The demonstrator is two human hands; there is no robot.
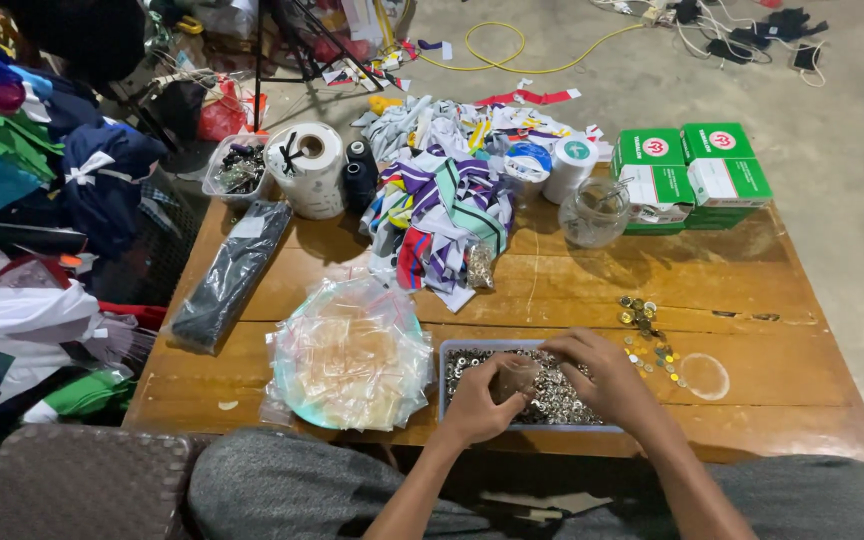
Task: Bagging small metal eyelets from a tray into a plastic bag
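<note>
Fingers (500, 385) of the left hand (477, 400) curl around a small clear plastic bag (515, 377), pinching it over a shallow tray of small silvery metal pieces (552, 395) at the near edge of the wooden table (732, 400). Across the tray, the right hand (602, 375) bends its fingers to the mouth of the same bag; whether they grip anything cannot be told. Left of the tray lies a heap of small clear bags (352, 355) on a round plate. Right of it are scattered brass-coloured pieces (647, 330) and a clear round lid (704, 375). Farther back sit a long dark packet (232, 275), a pile of striped ribbons (447, 215) and a glass jar (594, 212). At the far right stand stacked green-and-white boxes (694, 175) with round red-and-white labels; at the far left, a white tape roll (307, 165).
</note>
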